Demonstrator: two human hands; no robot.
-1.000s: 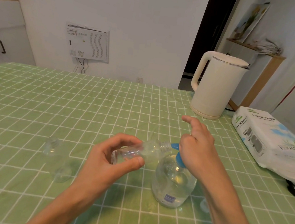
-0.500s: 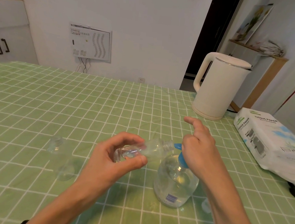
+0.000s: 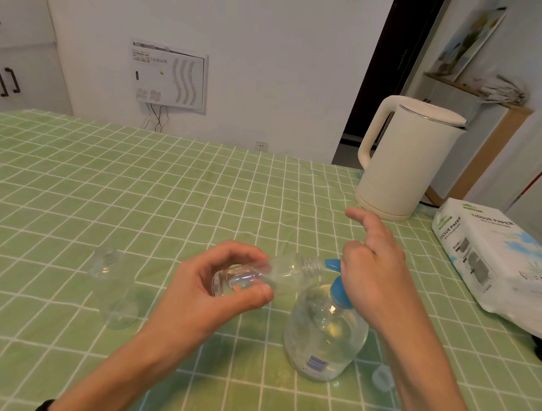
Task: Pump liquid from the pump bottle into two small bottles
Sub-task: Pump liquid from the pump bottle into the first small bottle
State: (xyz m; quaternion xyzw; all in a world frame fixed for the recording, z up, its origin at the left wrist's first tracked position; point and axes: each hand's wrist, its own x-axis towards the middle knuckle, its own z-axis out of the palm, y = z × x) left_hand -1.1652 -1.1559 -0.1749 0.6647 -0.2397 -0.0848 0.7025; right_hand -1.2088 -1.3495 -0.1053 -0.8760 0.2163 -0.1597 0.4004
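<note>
On the green tablecloth (image 3: 77, 203) nothing has shifted since a second ago: the left hand (image 3: 218, 297) grips a small bottle (image 3: 275, 273) lying almost level, mouth pointing right at the blue nozzle (image 3: 332, 264) of the upright pump bottle (image 3: 326, 333); the right hand (image 3: 376, 278) curls over its top, forefinger out

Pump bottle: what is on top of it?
A blue pump: its spout faces the mouth of the small bottle in the left hand. The right hand grips the pump's head and hides it.

Left hand (image 3: 218, 295), right hand (image 3: 373, 271) bare; black band (image 3: 44, 408) on left forearm.
</note>
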